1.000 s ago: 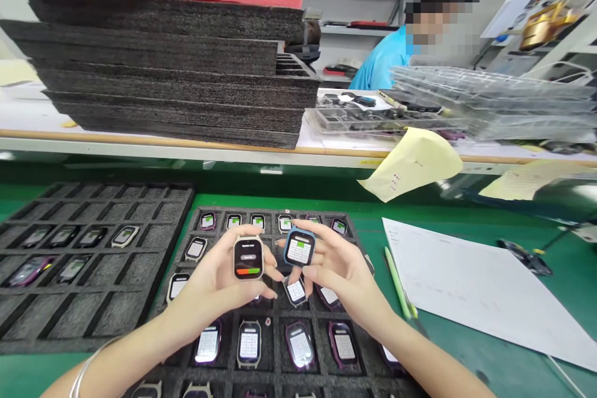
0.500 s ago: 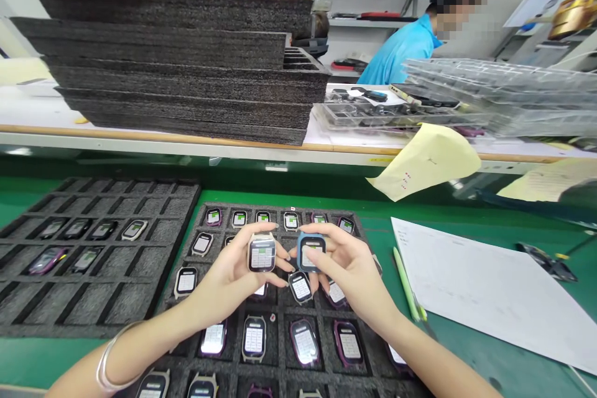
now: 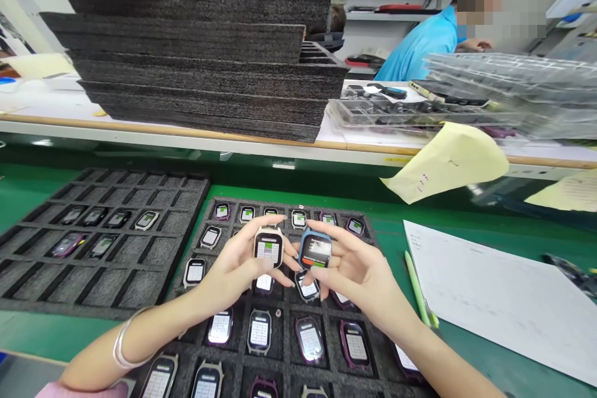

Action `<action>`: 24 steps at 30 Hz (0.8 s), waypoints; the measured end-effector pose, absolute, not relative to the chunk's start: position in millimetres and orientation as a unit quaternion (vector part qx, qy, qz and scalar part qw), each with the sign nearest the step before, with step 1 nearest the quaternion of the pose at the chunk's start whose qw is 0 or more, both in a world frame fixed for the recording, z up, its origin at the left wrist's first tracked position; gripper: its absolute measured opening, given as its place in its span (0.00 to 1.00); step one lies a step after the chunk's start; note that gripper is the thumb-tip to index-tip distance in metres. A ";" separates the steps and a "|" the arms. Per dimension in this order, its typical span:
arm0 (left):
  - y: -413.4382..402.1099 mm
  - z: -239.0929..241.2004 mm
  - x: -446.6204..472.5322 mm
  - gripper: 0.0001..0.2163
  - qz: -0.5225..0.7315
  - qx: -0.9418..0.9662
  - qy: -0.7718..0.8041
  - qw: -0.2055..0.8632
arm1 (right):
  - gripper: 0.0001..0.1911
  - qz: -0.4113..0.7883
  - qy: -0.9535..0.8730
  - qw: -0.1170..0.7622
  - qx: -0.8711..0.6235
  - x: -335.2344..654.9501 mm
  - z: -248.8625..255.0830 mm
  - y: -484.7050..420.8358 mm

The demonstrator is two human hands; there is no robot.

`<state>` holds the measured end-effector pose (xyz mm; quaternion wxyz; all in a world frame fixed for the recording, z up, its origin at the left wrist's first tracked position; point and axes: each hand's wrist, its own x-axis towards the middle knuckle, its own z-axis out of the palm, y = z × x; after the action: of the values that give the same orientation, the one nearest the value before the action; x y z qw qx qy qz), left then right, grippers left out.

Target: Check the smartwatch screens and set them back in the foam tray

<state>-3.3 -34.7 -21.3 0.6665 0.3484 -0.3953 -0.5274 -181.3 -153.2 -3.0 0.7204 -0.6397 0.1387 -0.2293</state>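
My left hand (image 3: 240,261) is closed around a cream-cased smartwatch (image 3: 269,249) without a strap, its thumb over the lower edge of the lit screen. Beside it, my right hand (image 3: 357,261) grips a blue-cased smartwatch (image 3: 315,249) by its edges. That screen is dark with some text and red and green strips at the bottom. Both watches are held over a black foam tray (image 3: 284,367), where several purple-cased and cream-cased watches lie in compartments with lit screens. One such watch is the purple one (image 3: 310,340).
To the left lies a second foam tray (image 3: 140,277) with several watches in it. White paper (image 3: 494,298) and a green pen (image 3: 417,286) are on the right. Behind, a shelf holds stacked black foam (image 3: 200,68) and clear plastic trays (image 3: 513,93). A person in blue (image 3: 420,43) is beyond.
The blue watch's screen has gone from a light list to a dark page with coloured strips. My right thumb has moved down off its screen; my left thumb has come onto the cream watch's screen.
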 end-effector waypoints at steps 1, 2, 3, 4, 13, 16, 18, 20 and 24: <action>-34.4 -21.4 -3.7 0.23 -0.524 0.349 -0.399 0.666 | 0.25 -0.231 0.149 0.717 -0.640 -180.9 -2.2 -152.3; -34.2 -21.4 -4.2 0.25 -0.519 0.352 -0.402 0.667 | 0.25 -0.233 0.159 0.715 -0.640 -180.7 -1.5 -151.7; -34.1 -21.2 -5.0 0.27 -0.515 0.356 -0.403 0.668 | 0.24 -0.232 0.165 0.714 -0.640 -180.6 -0.8 -151.3; -34.1 -20.9 -5.8 0.28 -0.512 0.361 -0.402 0.668 | 0.24 -0.231 0.167 0.714 -0.640 -180.9 -0.3 -151.3; -34.6 -18.9 -7.6 0.24 -0.507 0.376 -0.388 0.671 | 0.18 -0.263 0.152 0.720 -0.624 -182.3 -2.9 -154.0; -33.6 -17.9 -6.3 0.21 -0.505 0.369 -0.400 0.670 | 0.15 -0.280 0.172 0.699 -0.635 -181.5 -2.7 -152.8; -34.0 -17.1 -5.9 0.19 -0.498 0.376 -0.403 0.670 | 0.14 -0.279 0.181 0.690 -0.643 -181.9 -2.5 -152.5; -35.2 -16.3 -5.9 0.17 -0.491 0.390 -0.399 0.669 | 0.14 -0.272 0.178 0.692 -0.645 -183.1 -2.4 -152.6; -37.6 -16.5 -5.8 0.13 -0.490 0.406 -0.387 0.668 | 0.16 -0.251 0.165 0.715 -0.631 -185.9 -0.8 -151.7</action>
<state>-5.8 -37.6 -16.5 0.6677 0.4055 -0.3869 -0.4900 -185.9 -151.7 -0.8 0.7154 -0.6311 0.1647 -0.2508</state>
